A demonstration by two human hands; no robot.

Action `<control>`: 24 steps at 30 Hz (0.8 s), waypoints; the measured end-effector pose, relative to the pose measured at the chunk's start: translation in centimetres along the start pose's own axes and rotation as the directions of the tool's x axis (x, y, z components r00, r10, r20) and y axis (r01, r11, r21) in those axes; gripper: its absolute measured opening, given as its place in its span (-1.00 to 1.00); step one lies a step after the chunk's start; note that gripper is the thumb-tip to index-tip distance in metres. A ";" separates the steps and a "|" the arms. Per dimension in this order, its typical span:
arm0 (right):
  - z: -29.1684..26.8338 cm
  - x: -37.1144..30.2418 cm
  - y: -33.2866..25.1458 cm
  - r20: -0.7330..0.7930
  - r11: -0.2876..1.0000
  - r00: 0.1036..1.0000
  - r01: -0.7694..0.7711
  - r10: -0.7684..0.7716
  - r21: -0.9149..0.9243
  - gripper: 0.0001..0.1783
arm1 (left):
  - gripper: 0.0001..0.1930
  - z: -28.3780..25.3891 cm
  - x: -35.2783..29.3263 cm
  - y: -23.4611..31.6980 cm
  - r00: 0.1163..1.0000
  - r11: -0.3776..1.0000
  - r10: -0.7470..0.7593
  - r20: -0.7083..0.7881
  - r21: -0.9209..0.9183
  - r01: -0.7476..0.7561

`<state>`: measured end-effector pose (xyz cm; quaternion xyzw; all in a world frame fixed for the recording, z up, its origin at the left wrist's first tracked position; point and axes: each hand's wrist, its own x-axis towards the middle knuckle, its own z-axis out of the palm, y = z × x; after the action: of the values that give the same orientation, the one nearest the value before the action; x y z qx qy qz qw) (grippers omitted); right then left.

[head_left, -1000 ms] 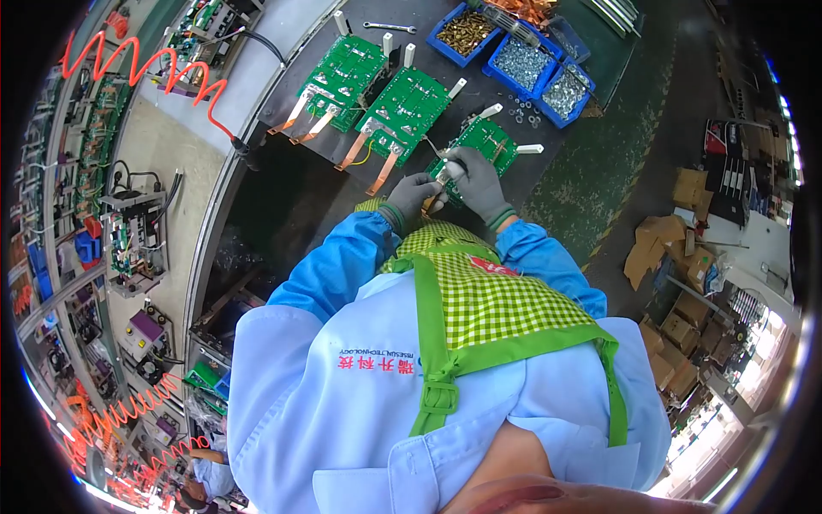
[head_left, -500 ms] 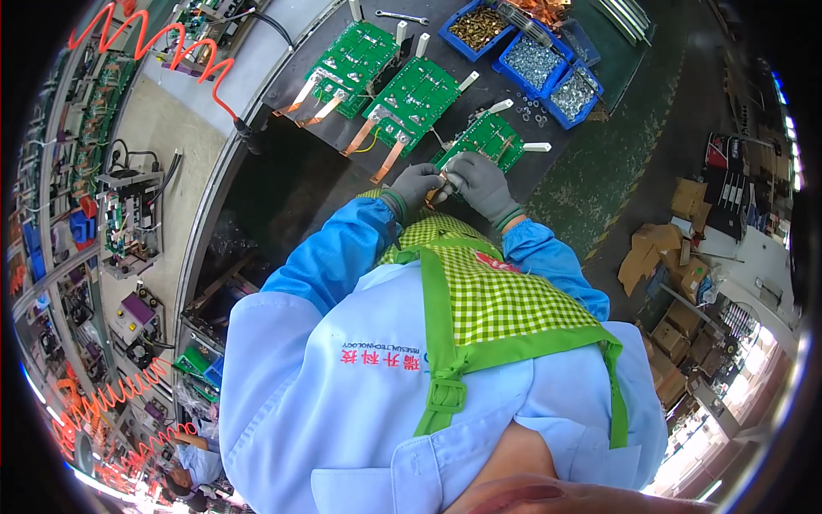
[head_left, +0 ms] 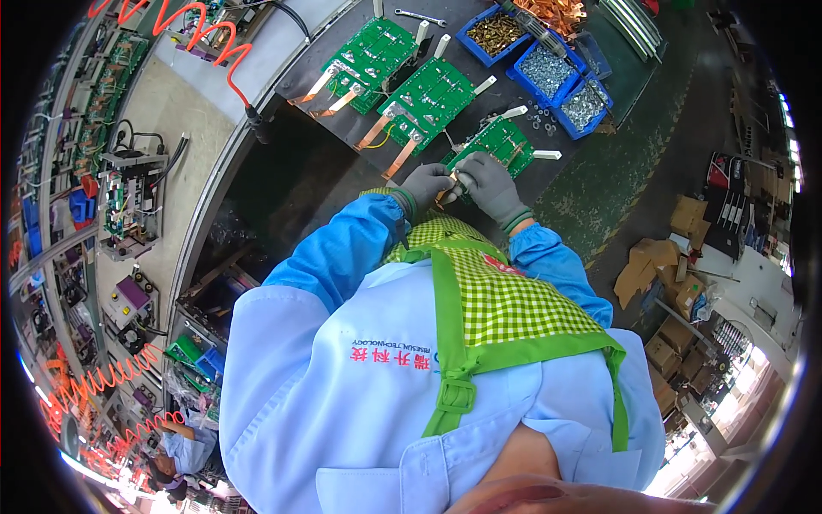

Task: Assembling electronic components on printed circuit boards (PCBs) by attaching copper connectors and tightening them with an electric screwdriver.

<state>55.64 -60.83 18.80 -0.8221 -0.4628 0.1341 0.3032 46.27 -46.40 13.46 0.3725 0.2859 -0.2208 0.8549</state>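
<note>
Both my hands wear grey gloves and meet at the table's near edge, just in front of the nearest green circuit board (head_left: 512,147). A small copper strip (head_left: 448,192) shows between them. My left hand (head_left: 423,186) pinches it from the left. My right hand (head_left: 486,183) has its fingers closed at the strip's upper end and covers the board's near corner; any small part under those fingers is hidden. Two more green boards, a middle one (head_left: 438,92) and a far left one (head_left: 377,53), lie on the table with copper strips reaching over its near edge.
Blue bins hold brass-coloured fasteners (head_left: 495,36), silver hardware (head_left: 548,70) and more silver pieces (head_left: 586,104). Loose washers (head_left: 543,118) lie beside them. A wrench (head_left: 419,16) rests at the back. At left, a tool (head_left: 254,118) hangs on a red coiled hose. Cartons (head_left: 685,218) stand at right.
The whole view has shifted, so the table and boards sit slightly further right and higher or lower. My hands stay together at the copper strip, with only slight finger movement.
</note>
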 end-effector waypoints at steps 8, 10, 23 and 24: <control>0.3 -0.1 -1.4 0.010 0.977 0.996 -0.080 0.084 -0.195 -0.88 | -0.89 0.1 -0.1 0.0 0.999 0.999 0.050 -0.012 0.011 -0.050; 0.4 0.4 -1.6 -0.011 0.966 0.997 -0.073 0.072 -0.247 -0.88 | -0.89 -0.1 0.0 0.0 0.999 0.995 0.037 -0.027 0.089 -0.035; 0.7 -0.1 -0.8 -0.063 0.997 0.996 -0.063 0.067 0.053 -0.86 | -0.88 -0.9 0.6 -0.5 0.999 1.000 0.014 0.040 -0.012 -0.014; 0.7 -0.3 -0.9 -0.082 0.997 0.994 -0.069 0.071 0.033 -0.85 | -0.89 -0.9 0.5 -0.6 0.999 1.000 0.008 0.043 -0.015 -0.007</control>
<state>54.49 -60.43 18.81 -0.8381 -0.4186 0.1172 0.3297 46.00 -46.18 12.38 0.3623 0.2678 -0.2232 0.8644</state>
